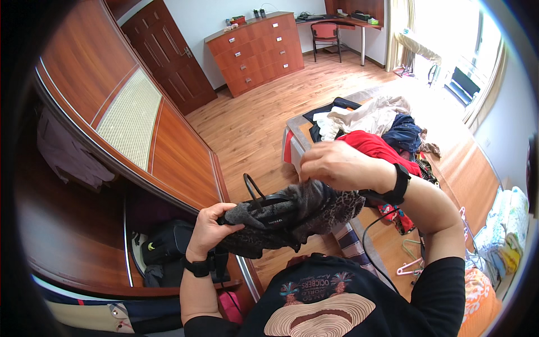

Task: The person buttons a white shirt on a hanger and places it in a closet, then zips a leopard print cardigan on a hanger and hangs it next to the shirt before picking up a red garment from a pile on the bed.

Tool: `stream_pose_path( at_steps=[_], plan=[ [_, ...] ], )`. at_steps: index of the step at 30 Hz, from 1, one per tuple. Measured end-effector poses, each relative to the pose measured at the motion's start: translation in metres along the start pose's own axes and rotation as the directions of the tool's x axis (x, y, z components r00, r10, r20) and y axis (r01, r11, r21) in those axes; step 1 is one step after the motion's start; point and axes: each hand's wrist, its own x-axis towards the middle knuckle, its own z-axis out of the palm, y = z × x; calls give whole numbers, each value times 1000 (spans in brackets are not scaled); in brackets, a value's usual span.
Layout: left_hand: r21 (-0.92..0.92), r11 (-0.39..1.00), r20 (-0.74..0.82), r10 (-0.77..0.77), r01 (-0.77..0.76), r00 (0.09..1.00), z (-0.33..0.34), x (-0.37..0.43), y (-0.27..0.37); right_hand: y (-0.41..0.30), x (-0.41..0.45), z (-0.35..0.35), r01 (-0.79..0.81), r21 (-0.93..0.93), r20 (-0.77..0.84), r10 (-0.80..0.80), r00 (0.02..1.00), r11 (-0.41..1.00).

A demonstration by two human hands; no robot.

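Observation:
A dark grey knit garment with a leopard-like pattern (328,212) hangs in front of my chest, between my hands. A black clothes hanger (248,181) sits inside its neck opening, hook upward. My left hand (210,229) grips one shoulder end of the garment and hanger, thumb on top. At the other shoulder, my right hand (337,166) pinches the cloth between thumb and fingers. The hanger's far end is hidden under the fabric. Both wrists wear black bands.
A bed to the right carries a heap of clothes with a red garment (368,143), several loose hangers (410,266) and folded bedding (505,227). The open wardrobe with its sliding door (181,160) stands at left, a black bag (166,244) inside. A black cable (370,248) runs beside my right arm.

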Motion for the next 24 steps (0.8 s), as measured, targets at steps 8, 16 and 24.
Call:
stream_pose_path(
  at_steps=[8,16,24],
  plan=[
    [38,999,4,23,-23,1000,5,8,1,0,-18,10,-263,37,-133,266,955,964],
    [-49,999,-40,4,-6,999,-5,13,2,4,-66,30,-364,99,-109,373,921,926],
    [-119,986,134,-104,120,986,-32,24,25,-15,-73,32,-405,211,-317,454,833,890]
  ],
)
